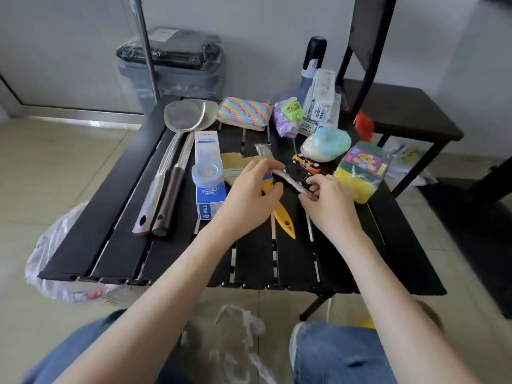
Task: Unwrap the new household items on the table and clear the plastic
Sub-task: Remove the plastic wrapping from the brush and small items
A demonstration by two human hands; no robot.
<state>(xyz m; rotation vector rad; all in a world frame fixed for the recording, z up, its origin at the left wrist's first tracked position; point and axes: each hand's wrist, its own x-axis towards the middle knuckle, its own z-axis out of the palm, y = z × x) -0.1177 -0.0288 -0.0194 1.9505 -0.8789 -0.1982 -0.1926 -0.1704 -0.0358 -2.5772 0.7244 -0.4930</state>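
Note:
Over the middle of the black slatted table (346, 261), both hands hold a long narrow item in clear plastic wrap (266, 153). My left hand (249, 195) pinches its middle. My right hand (329, 200) pinches its near end. Under my left hand lie a yellow plastic knife (282, 217) and a wide paintbrush (235, 162). Just behind the wrapped item sit a black object (296, 173) and an orange toy car (307, 163). Wrapped sponges (363, 170), a pale blue bundle (327, 144) and a rainbow cloth pack (243, 113) lie further back.
Two metal spatulas (177, 151) and a blue-white box with a tape roll (207, 173) lie left. A white plastic bag (58, 259) hangs at the table's left; loose clear plastic (235, 336) lies on the floor between my knees. Behind stand a grey bin (171, 65) and a black chair (388, 106).

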